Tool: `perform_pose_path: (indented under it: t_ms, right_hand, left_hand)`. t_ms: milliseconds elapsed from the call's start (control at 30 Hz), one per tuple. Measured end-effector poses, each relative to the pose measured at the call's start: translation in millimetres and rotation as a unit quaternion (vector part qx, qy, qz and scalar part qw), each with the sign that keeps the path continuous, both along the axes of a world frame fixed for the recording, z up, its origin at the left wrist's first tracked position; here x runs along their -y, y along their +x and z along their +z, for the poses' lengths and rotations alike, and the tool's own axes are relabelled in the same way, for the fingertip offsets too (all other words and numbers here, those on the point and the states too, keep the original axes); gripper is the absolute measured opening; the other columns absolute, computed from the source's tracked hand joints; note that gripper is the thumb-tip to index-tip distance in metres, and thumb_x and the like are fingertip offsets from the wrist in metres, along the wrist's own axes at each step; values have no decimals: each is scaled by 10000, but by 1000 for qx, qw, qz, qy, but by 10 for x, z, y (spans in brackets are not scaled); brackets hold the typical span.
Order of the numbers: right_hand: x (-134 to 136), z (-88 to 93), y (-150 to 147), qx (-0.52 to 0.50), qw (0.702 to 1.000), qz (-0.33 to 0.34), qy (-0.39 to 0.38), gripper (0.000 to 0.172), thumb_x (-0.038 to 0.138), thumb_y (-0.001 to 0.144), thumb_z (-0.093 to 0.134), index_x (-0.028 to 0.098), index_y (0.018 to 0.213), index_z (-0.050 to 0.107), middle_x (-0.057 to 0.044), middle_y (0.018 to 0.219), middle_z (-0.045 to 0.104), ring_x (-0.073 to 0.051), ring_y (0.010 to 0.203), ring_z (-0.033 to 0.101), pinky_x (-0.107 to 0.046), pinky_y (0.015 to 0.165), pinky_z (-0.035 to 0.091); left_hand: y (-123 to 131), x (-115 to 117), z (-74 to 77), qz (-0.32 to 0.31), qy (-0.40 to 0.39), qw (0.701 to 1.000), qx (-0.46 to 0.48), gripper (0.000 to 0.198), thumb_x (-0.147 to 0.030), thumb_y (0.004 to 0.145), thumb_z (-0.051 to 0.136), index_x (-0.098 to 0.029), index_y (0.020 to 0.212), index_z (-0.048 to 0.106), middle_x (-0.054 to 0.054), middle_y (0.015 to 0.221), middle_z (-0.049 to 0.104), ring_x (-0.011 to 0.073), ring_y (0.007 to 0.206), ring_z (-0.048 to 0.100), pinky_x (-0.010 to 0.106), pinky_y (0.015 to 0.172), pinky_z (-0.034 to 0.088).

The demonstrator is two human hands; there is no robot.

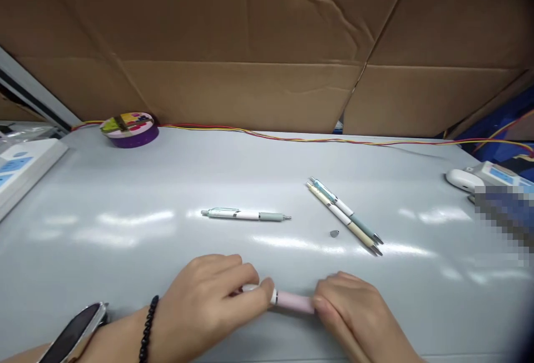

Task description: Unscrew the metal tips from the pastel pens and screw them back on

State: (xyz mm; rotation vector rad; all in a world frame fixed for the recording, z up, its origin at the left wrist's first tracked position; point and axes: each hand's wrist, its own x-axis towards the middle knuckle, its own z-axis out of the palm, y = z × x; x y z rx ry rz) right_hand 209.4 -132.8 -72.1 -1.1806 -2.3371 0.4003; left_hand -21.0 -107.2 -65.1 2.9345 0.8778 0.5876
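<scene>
A pink and white pen [295,302] lies sideways between my two hands, low over the near part of the table. My left hand [217,296] is wrapped round its white end. The fingers of my right hand [354,310] close on the other end, hiding the tip. Beyond them a green and white pen [250,215] lies flat, its front end a thin bare stub. A small grey metal cone [334,234], like a pen tip, rests to its right. Beside the cone, a cream pen [344,218] and a teal pen [354,215] lie slanted side by side.
A round purple tin [132,135] stands at the back left. Red and yellow wires [267,136] run along the back edge, before a cardboard wall [233,93]. A white power strip [35,165] is at left. A white computer mouse [463,180] sits at right near a blurred patch.
</scene>
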Motion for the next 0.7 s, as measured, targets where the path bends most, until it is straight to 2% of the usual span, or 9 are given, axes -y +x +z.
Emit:
perform_pose_path:
  t_ms: [67,133,233,300,367,400,533,600,700]
  right_hand:
    - [-1,36,-10,-5,1000,7,-3,456,266,992,226,213,570,392,42,460,463,-90,389,459,-216,439,399]
    - [1,63,-14,-21,1000,-1,4,465,352,992,207,219,608,432,38,468,484,-98,388,477,-218,422,408]
    - [10,53,-3,-53,997,-25,41,382,478,952,299,196,864,541,-2,634,625,-129,533,601,-221,500,480]
    - [14,16,10,-72,996,-21,49,244,394,943,409,193,974,544,-18,743,665,-138,638,635,-220,583,505]
    - [15,-17,17,-87,995,3,38,147,274,947,431,193,943,553,-11,727,653,-128,626,610,-220,584,491]
    - [16,-25,16,-93,995,13,34,175,267,953,414,186,893,558,-12,692,633,-126,597,585,-225,558,476]
    - [44,10,-13,-71,996,18,52,476,364,985,250,193,584,441,12,498,465,-110,458,440,-233,437,355]
    - [77,33,-21,-42,998,6,52,503,365,988,233,195,553,422,20,477,442,-108,446,434,-239,454,359]
    - [112,39,-1,-24,998,-18,48,471,352,987,261,198,605,488,17,507,491,-114,473,480,-246,517,395]
  left_hand:
    - [-3,3,39,1,33,999,26,141,-122,916,462,-224,871,549,-50,688,629,125,516,455,265,485,303]
    - [-4,-1,53,2,42,998,36,140,-112,910,470,-218,901,560,-42,715,648,125,522,455,264,496,318]
    - [-14,-27,28,10,14,999,50,121,-187,954,435,-182,964,556,-13,690,628,133,541,496,260,499,358]
    - [-26,-49,11,2,-2,998,67,134,-251,959,448,-161,963,548,-13,646,603,134,541,512,255,495,378]
    - [-42,-58,19,-12,-2,997,75,96,-242,940,489,-166,948,548,-18,651,612,129,529,505,252,482,378]
    - [-50,-56,32,-16,1,997,75,67,-214,931,501,-172,947,551,-17,679,631,128,530,501,252,479,376]
    - [-87,-13,86,-28,33,996,76,174,-124,933,420,-194,1017,555,13,841,692,143,560,524,276,504,389]
    - [-101,4,89,-28,48,996,76,218,-127,935,382,-200,1057,548,28,872,699,159,579,546,297,519,406]
    - [-106,-16,72,-58,80,992,83,232,-101,906,404,-170,1053,571,50,873,703,171,606,571,306,526,424]
